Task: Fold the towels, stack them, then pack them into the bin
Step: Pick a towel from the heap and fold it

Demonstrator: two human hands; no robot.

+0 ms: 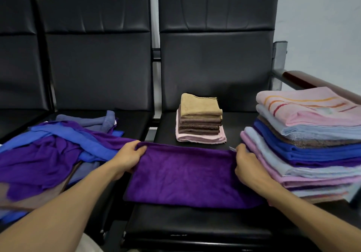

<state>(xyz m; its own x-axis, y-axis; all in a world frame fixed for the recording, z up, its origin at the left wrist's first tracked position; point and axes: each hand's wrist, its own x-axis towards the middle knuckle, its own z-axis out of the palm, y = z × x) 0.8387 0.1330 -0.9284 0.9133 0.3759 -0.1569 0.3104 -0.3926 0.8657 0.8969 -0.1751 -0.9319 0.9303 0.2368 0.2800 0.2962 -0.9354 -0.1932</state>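
Two bare forearms reach in from the bottom edge over a black padded seat (195, 226); a purple towel (185, 175) lies spread across it; the left hand (127, 158) pinches the towel's far left corner, fingers curled over the edge; the right hand (248, 166) grips the far right corner; left of it, a loose heap of purple and blue towels (48, 154); right, a tall folded stack (302, 144), pink on top; behind, a small folded stack (199, 121), tan on top; farthest, black seat backs (214, 56).

Purple towel (185, 175) plush matt cloth; seat (195, 226) smooth leatherette
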